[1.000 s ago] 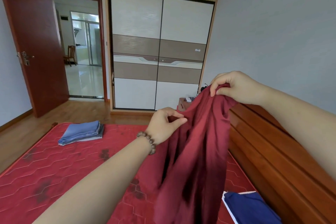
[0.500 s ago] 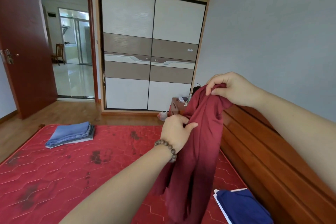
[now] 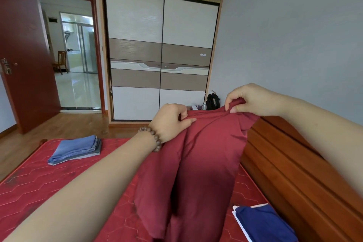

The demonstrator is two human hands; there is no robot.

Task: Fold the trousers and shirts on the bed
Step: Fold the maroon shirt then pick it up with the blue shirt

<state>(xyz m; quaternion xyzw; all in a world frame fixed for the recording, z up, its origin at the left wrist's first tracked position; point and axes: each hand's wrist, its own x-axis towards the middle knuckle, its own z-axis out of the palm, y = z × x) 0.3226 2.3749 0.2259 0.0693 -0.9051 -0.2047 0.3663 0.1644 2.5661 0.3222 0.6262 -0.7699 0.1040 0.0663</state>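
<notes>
Garment (image 3: 204, 163) hanging lengthwise from hands

Soft, even daylight fills the room, brightest through the open doorway (image 3: 76, 61), where the glossy floor (image 3: 78, 90) throws glare. Shadows are faint; a dark fold runs down the hanging red garment (image 3: 196, 173). Wide-angle distortion bends the wardrobe (image 3: 161, 55) edges. The forearms look slightly soft.

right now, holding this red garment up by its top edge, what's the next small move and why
Probably lower it flat onto the bed. Both the left hand and the right hand pinch the top edge of the red garment, which hangs bunched and unfolded.
</notes>
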